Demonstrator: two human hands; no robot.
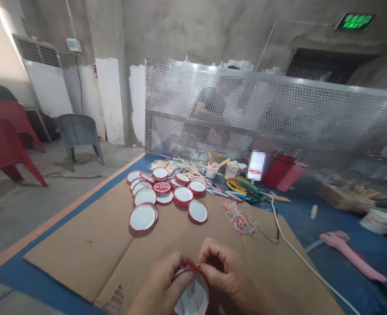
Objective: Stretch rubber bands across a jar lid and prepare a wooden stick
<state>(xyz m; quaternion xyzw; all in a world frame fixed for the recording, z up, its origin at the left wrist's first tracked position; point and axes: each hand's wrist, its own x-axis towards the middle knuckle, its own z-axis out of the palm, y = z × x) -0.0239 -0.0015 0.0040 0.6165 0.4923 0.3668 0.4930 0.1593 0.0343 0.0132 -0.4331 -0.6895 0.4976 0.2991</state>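
A red-rimmed lid [196, 294] with a white inside is held low in the view, above a cardboard sheet [108, 251]. My left hand [167, 280] grips its left edge, thumb on the inside and fingers at the rim. At the rim's top right, my right hand [221, 271] pinches something small and yellowish, too small to make out. Farther back on the cardboard lie several more lids [142, 217], most with their white insides up, and one with a red printed face [162, 187]. A tangle of multicoloured yarn [238, 218] rests to their right.
Scissors [237, 186], pens and sticks lie behind the lids, near paper cups [212, 169] and a lit phone [256, 165]. A white cable [295, 247] crosses the right side, beside a pink tool [354, 258] and a mug [379, 222]. A person sits behind the perforated metal panel [279, 118].
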